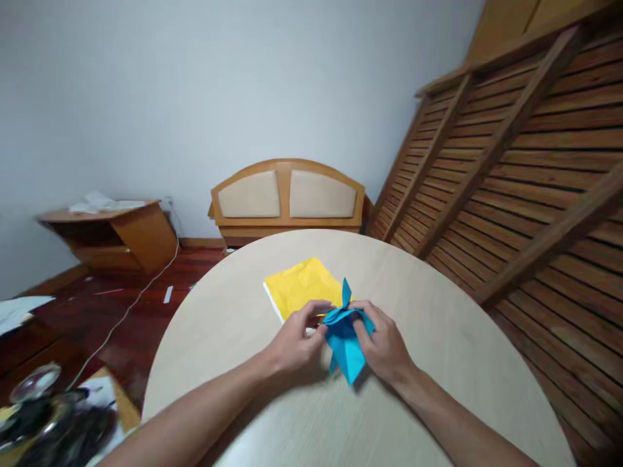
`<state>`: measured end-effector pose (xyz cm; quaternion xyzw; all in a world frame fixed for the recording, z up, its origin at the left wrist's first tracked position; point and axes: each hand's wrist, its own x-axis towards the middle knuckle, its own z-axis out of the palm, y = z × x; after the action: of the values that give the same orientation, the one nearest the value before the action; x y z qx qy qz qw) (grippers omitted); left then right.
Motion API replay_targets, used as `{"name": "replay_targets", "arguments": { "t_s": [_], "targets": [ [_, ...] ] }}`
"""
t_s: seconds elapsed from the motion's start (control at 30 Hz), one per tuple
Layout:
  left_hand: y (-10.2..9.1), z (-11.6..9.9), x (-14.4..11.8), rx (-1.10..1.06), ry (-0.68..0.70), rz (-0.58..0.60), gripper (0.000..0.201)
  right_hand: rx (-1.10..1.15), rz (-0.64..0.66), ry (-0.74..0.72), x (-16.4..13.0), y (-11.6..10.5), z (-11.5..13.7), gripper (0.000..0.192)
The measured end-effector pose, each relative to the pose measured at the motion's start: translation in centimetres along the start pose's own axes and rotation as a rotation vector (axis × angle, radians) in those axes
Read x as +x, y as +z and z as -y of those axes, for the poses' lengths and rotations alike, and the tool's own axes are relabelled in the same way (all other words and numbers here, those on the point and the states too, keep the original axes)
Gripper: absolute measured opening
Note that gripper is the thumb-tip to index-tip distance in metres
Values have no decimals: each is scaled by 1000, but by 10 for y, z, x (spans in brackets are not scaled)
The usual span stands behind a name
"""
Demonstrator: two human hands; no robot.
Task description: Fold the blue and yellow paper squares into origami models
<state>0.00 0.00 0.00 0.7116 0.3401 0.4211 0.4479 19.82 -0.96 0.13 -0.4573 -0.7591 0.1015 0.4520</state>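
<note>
head cam | both hands pinched onto the blue paper model [344, 337], mid-table, just at 5 o'clock of the yellow sheets [302, 285] | left hand [296, 344] nips its top edge, right hand [384, 344] clamps the other side, prob steadying a fold | round table [438, 324] under it, headboard [287, 194] at 12

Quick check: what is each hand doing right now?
Left hand: fingers pinched on the blue folded paper.
Right hand: closed on the same blue folded paper.
</note>
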Motion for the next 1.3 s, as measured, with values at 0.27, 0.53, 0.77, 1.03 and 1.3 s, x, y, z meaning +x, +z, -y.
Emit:
{"name": "replay_targets", "arguments": {
  "t_s": [0.27, 0.53, 0.77, 1.03, 1.3],
  "targets": [
    [1, 7, 8, 2, -111, -177, 26, 127, 23, 130, 0, 0, 2, 18],
    [-1, 11, 10, -184, -181, -259, 26, 433, -199, 357, 1, 1, -2, 30],
    [-1, -3, 9, -301, -161, -266, 38, 545, -297, 512, 11, 1, -14, 33],
    [-1, -1, 10, -99, -186, -371, 49, -199, -575, -433, -2, -11, 7, 48],
    [-6, 0, 11, -89, -233, -455, 56, -333, 82, -524, -9, 0, 32, 53]
  ]
}}
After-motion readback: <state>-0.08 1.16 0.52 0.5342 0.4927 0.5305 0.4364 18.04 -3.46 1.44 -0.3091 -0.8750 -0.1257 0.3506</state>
